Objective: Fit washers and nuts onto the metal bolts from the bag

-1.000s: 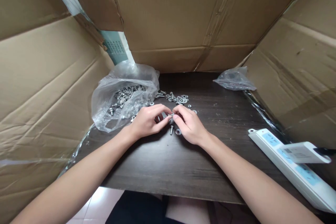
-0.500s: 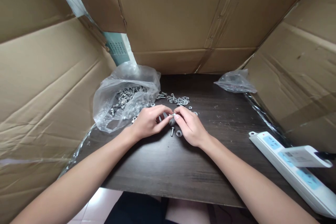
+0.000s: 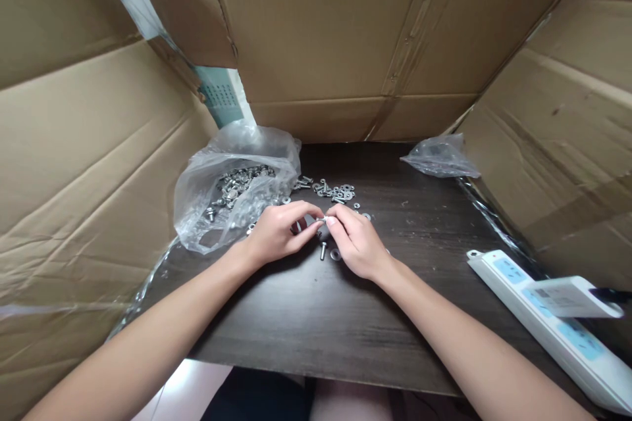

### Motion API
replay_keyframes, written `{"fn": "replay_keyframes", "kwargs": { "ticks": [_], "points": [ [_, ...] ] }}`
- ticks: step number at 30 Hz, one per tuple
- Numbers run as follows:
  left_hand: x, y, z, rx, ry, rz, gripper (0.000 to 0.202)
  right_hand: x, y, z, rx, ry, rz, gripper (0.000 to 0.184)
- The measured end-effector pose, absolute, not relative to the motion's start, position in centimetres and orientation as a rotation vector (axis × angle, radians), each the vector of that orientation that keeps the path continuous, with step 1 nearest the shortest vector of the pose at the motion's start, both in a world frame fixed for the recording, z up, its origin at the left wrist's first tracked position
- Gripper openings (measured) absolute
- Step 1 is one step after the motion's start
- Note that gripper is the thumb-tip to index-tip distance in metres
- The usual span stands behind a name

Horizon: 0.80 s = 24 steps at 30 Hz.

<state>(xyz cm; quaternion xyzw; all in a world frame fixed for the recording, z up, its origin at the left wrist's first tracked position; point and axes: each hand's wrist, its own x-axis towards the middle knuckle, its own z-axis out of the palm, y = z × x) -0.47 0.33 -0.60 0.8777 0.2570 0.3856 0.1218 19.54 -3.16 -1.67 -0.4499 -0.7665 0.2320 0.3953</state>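
In the head view, my left hand (image 3: 279,231) pinches one end of a small metal bolt (image 3: 321,220) between thumb and forefinger. My right hand (image 3: 359,240) grips its other end with closed fingertips, and whether a nut or washer is also there cannot be made out. Just below the fingers, a loose bolt (image 3: 323,250) lies on the dark table with a washer (image 3: 336,254) beside it. Beyond my hands is a small pile of bolts, nuts and washers (image 3: 338,192).
An open clear plastic bag (image 3: 195,174) with many bolts stands at the left. A smaller plastic bag (image 3: 441,155) lies back right. A white power strip (image 3: 540,325) runs along the right side of the table (image 3: 316,316). Cardboard walls (image 3: 320,26) surround the table.
Both hands stay in nearly the same place, with a slight shift of the fingertips around the bolt. The whole view has dipped a little.
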Motion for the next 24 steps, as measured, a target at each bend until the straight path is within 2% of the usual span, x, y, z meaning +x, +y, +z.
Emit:
{"fn": "replay_keyframes", "kwargs": {
  "ticks": [6,16,21,24],
  "points": [
    [-0.44,0.28,-0.64,2.567,0.758,1.117,0.007,19.59,-3.29,-1.33,-1.129,-1.933,0.577,0.012],
    [-0.37,0.28,-0.72,2.564,0.765,1.110,0.009,19.55,-3.11,-1.70,-1.146,-1.951,0.587,0.022],
    [-0.40,0.33,-0.58,2.580,0.788,1.117,0.009,19.61,-3.23,-1.37,-1.164,-1.945,0.580,0.011],
    [-0.37,0.31,-0.72,2.588,0.780,1.112,0.009,19.59,-3.16,-1.41,-1.143,-1.966,0.581,0.012]
  ]
}}
